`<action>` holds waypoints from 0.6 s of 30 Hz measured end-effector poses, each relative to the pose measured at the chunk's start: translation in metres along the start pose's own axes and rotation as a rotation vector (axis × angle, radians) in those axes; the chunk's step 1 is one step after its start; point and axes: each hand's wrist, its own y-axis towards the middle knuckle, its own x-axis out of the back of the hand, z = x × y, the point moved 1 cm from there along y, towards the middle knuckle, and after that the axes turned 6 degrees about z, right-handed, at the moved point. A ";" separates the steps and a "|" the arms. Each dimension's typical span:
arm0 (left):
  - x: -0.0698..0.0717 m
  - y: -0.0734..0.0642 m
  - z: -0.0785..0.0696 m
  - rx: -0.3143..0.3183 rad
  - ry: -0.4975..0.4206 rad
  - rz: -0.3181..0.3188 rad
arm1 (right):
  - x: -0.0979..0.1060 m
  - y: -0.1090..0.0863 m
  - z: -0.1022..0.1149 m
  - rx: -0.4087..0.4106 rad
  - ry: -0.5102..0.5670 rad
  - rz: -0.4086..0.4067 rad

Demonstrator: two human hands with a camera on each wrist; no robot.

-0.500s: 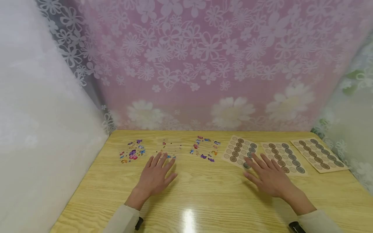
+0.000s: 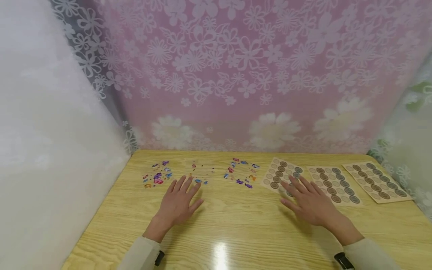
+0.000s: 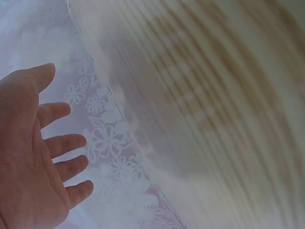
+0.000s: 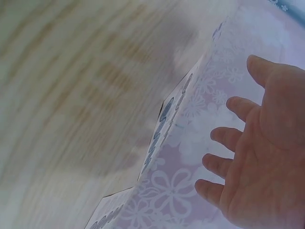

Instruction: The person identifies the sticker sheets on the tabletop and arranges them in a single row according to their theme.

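My left hand (image 2: 176, 205) is held palm down with straight, spread fingers and holds nothing. Its fingertips are nearest a clear sticker sheet (image 2: 202, 172) with a few small coloured figures, partly hidden by the fingers. My right hand (image 2: 312, 204), also with fingers spread, has a shadow beside it on the wooden table. A beige sheet of round brown and grey stickers (image 2: 279, 174) lies by its fingertips, one corner covered. In the wrist views, the left palm (image 3: 31, 152) and right palm (image 4: 267, 148) both face bare, with nothing in them.
Colourful clear sticker sheets lie at the back left (image 2: 158, 175) and back middle (image 2: 233, 170). Two more beige round-sticker sheets (image 2: 332, 183) (image 2: 377, 180) lie at the right. A pink floral curtain (image 2: 249, 75) backs the wooden table (image 2: 233, 225), with a white side wall (image 2: 60, 131) at left.
The head view has shifted slightly, so the table and sheets sit a little further right in it. Both hands keep nearly the same pose.
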 end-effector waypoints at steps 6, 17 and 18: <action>0.001 -0.002 0.007 0.019 -0.015 0.022 | 0.003 0.008 0.004 0.020 -0.012 0.004; 0.009 -0.001 0.025 0.089 -0.062 0.034 | 0.006 0.029 0.011 0.059 0.034 -0.005; 0.009 -0.002 0.027 0.094 -0.062 0.032 | 0.006 0.031 0.012 0.061 0.046 -0.003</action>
